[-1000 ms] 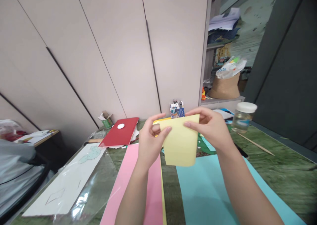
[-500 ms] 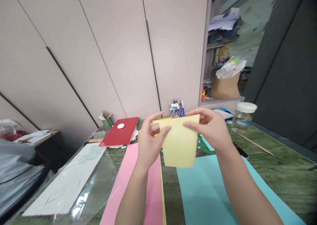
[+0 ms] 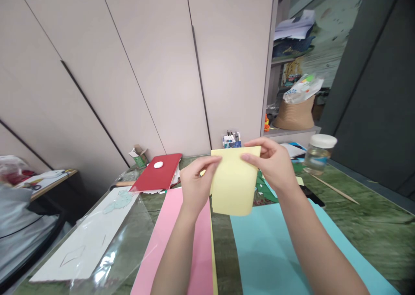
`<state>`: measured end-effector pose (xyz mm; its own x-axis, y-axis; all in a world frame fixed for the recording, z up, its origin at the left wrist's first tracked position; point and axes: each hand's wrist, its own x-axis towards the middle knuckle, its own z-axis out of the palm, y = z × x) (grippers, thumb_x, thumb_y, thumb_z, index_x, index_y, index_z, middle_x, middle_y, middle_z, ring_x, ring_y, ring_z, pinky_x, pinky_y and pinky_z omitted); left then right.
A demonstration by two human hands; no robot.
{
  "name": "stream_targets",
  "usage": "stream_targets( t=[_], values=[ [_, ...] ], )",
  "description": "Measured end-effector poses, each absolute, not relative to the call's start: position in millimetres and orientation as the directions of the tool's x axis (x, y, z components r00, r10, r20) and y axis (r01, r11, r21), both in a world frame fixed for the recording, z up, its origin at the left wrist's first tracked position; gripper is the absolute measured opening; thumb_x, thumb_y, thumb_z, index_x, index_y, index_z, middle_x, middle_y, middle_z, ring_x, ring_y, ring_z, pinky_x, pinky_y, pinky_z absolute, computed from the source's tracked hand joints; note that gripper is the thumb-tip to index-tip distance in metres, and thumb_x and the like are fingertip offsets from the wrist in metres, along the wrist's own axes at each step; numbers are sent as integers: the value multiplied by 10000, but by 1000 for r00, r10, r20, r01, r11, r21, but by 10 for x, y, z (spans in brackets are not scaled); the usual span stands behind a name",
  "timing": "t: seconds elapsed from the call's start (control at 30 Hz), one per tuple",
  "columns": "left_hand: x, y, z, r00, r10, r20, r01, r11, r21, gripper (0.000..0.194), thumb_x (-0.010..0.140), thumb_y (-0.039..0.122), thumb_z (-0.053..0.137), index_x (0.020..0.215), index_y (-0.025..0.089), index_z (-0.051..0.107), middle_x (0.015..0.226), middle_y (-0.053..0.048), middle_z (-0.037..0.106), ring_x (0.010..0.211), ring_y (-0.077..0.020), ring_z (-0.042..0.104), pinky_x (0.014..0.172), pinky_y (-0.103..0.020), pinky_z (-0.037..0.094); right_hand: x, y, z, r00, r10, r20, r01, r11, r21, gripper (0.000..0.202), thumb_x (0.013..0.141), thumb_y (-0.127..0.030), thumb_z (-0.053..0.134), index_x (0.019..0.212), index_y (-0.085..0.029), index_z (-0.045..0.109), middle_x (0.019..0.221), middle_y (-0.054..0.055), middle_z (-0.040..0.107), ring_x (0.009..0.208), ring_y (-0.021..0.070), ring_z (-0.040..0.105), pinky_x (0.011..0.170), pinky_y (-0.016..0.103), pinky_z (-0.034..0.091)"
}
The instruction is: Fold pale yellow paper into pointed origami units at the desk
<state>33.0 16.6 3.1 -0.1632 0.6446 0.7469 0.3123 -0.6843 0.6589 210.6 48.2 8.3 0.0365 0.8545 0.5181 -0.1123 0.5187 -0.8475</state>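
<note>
A pale yellow piece of paper (image 3: 234, 184) with rounded lower corners hangs upright in front of me, above the table. My left hand (image 3: 198, 178) pinches its left edge near the top, thumb and index finger closed together. At the upper right corner, my right hand (image 3: 272, 161) grips it with the thumb in front and the fingers behind. Below lie a pink sheet (image 3: 175, 230) on the left, with a yellow edge showing beside it, and a light blue sheet (image 3: 269, 251) on the right.
Left of the pink sheet are a red folder (image 3: 157, 174), clear plastic film and a white board (image 3: 84, 238). A lidded jar (image 3: 319, 154), a wooden stick (image 3: 333, 189) and a dark phone (image 3: 313, 195) lie right. Pens stand in a holder (image 3: 231, 140) behind. Another person's sleeve (image 3: 22, 226) shows far left.
My left hand has shifted from the paper's front to its left edge, and its fingers have come together. The paper has moved slightly up and left. My right hand keeps its grip.
</note>
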Motion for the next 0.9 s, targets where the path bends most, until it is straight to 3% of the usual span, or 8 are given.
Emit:
stream_targets(
  t=[0.9],
  values=[
    [326,81,70,-16,591,807,421,-728,541,117,787,186,648,842,224,743,817,-20,744,726,-152,685,674,-261,574,2209,373,128,48,810,584,-85,586,-806,204,656,-227,787,837,-254,698,741,-13,715,643,124,656,553,204,535]
  ],
)
